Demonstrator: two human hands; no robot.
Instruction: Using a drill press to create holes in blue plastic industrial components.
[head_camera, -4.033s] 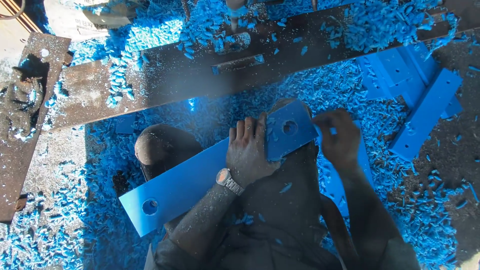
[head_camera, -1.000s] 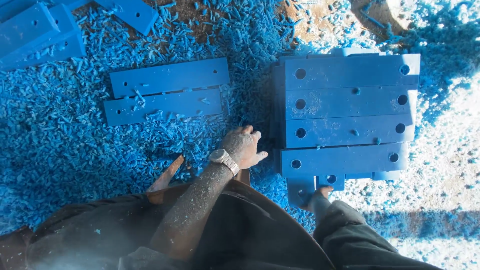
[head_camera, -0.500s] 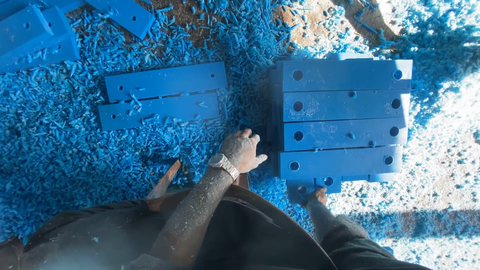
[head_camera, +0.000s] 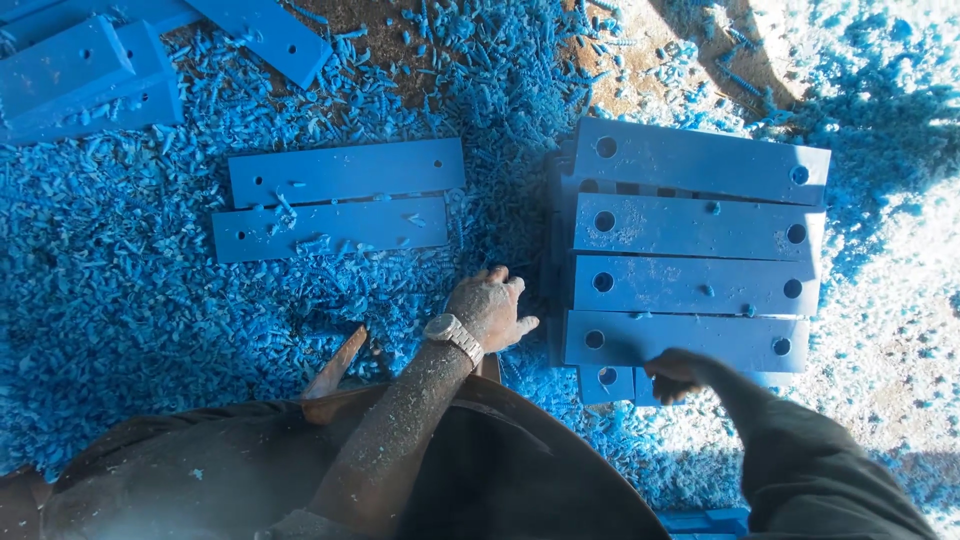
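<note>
My left hand (head_camera: 490, 305), with a wristwatch, lies palm down with its fingers apart on blue shavings, just left of a row of blue bars with holes (head_camera: 695, 230). It holds nothing. My right hand (head_camera: 675, 372), in shadow, curls over the near edge of the nearest blue bar (head_camera: 690, 340) in that row. The bars lie side by side, each with a hole near both ends. Shorter blue pieces (head_camera: 610, 385) stick out from under the nearest bar.
Two thinner blue strips (head_camera: 340, 195) lie side by side to the left on a thick bed of blue shavings (head_camera: 120, 310). More blue bars (head_camera: 80, 70) are piled at the top left. A brown wooden handle (head_camera: 335, 365) pokes out near my lap. Bare sunlit ground (head_camera: 900, 330) shows at right.
Four seconds ago both hands held a blue bar across my lap. Over the last second my right hand slid a little right along the nearest bar's edge, and my left hand stayed put.
</note>
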